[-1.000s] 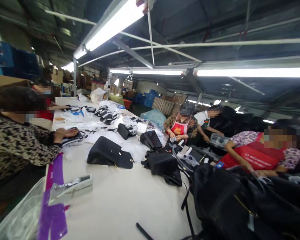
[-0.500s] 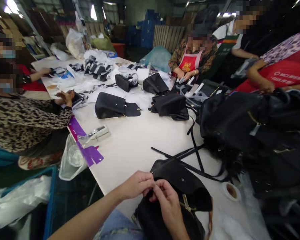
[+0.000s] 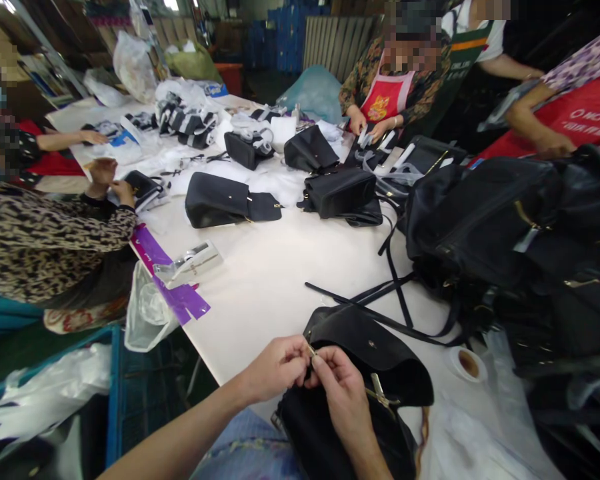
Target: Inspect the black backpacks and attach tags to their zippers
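Note:
A black bag [image 3: 367, 337] lies at the table's near edge with its flap spread away from me and a gold-coloured zipper pull [image 3: 379, 389] on its front. At the bag's left side, my left hand [image 3: 286, 363] pinches a small gold-coloured metal fitting [image 3: 312, 349]. My right hand [image 3: 341, 381] is closed with thumb and finger on the same fitting, its palm over the bag body. Both sets of fingertips nearly touch, so the fitting's exact form is partly hidden. Long black straps [image 3: 360, 301] trail across the table just beyond the flap.
A heap of black bags [image 3: 480, 220] fills the right side. More black bags [image 3: 217, 200] lie farther along the white table [image 3: 260, 273]. A tape roll [image 3: 466, 365] sits right of my bag. Co-workers [image 3: 55, 247] work around the table. A blue crate [image 3: 114, 400] stands lower left.
The view has shifted slightly. The gold-coloured fitting now shows between my fingertips, where it was hidden before. The nearest left co-worker's hand has lifted off the bag there.

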The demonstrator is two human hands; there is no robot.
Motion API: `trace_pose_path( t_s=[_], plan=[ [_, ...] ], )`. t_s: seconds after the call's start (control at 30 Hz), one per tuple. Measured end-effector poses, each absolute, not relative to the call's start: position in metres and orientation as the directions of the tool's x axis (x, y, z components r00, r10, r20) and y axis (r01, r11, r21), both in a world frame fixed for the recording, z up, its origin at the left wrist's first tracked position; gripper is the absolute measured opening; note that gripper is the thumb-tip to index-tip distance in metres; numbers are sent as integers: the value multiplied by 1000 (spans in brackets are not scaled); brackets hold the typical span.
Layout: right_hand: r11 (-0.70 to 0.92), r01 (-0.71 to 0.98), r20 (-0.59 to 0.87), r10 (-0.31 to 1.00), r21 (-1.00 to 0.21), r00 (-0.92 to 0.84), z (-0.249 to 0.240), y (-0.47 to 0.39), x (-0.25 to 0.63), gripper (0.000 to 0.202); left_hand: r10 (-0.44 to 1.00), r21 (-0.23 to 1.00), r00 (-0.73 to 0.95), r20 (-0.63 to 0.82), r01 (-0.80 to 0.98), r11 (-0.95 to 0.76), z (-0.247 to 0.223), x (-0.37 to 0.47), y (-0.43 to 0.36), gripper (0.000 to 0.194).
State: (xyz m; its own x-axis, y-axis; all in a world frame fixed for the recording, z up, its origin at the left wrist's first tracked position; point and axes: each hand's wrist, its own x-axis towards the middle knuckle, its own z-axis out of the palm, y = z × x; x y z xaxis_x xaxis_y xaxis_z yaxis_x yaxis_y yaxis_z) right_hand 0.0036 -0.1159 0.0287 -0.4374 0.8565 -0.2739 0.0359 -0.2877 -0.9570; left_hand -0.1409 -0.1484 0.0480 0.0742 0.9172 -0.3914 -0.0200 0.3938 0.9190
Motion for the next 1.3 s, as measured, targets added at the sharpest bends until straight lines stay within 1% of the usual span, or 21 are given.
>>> trace_pose_path(
  t_s=[0.07, 0.1, 0.17, 0.23, 0.3, 0.43, 0.6, 0.67, 0.77, 0.83, 0.93, 1.07, 1.2, 1.3],
  plan=[
    [-273, 35, -260, 858, -961, -443, 29, -116, 4, 31, 922, 922, 10, -387, -14, 387, 49, -137, -149, 11],
    [-260, 38, -249, 860, -965, -446, 29, -117, 4, 30, 926, 926, -18, -377, 17, 377, 50, -137, -149, 13],
    [-228, 53, -227, 865, -972, -448, 28, -118, 5, 29, 937, 927, -33, -349, 136, 350, 53, -137, -148, 18],
    [-193, 81, -208, 869, -978, -450, 27, -119, 6, 28, 944, 908, 2, -331, 273, 318, 58, -141, -146, 22],
    [-155, 119, -193, 873, -981, -448, 26, -120, 8, 27, 938, 892, 72, -340, 342, 297, 63, -147, -145, 25],
    [-90, 182, -165, 874, -979, -457, 22, -122, 11, 24, 912, 893, 186, -367, 345, 289, 67, -157, -143, 28],
    [34, 254, -99, 864, -966, -493, 19, -123, 12, 19, 918, 881, 182, -351, 397, 258, 65, -159, -144, 22],
    [99, 276, -52, 869, -956, -493, 20, -123, 12, 17, 912, 890, 151, -380, 329, 316, 63, -156, -146, 20],
    [219, 303, 48, 873, -927, -486, 21, -123, 11, 16, 898, 895, 81, -433, 158, 417, 59, -152, -151, 19],
    [296, 306, 111, 858, -905, -502, 21, -123, 11, 16, 901, 895, 11, -435, 116, 431, 55, -150, -155, 18],
    [372, 294, 163, 820, -880, -549, 19, -123, 11, 16, 906, 884, -59, -419, 199, 422, 52, -150, -156, 17],
    [427, 294, 195, 791, -855, -580, 16, -124, 12, 15, 922, 860, -18, -387, 353, 369, 57, -154, -153, 16],
    [410, 308, 177, 801, -858, -573, 15, -125, 14, 15, 943, 861, 32, -330, 419, 287, 65, -159, -148, 14],
    [369, 314, 151, 823, -875, -548, 14, -125, 14, 14, 963, 876, 3, -270, 416, 244, 61, -158, -146, 13]
  ],
)
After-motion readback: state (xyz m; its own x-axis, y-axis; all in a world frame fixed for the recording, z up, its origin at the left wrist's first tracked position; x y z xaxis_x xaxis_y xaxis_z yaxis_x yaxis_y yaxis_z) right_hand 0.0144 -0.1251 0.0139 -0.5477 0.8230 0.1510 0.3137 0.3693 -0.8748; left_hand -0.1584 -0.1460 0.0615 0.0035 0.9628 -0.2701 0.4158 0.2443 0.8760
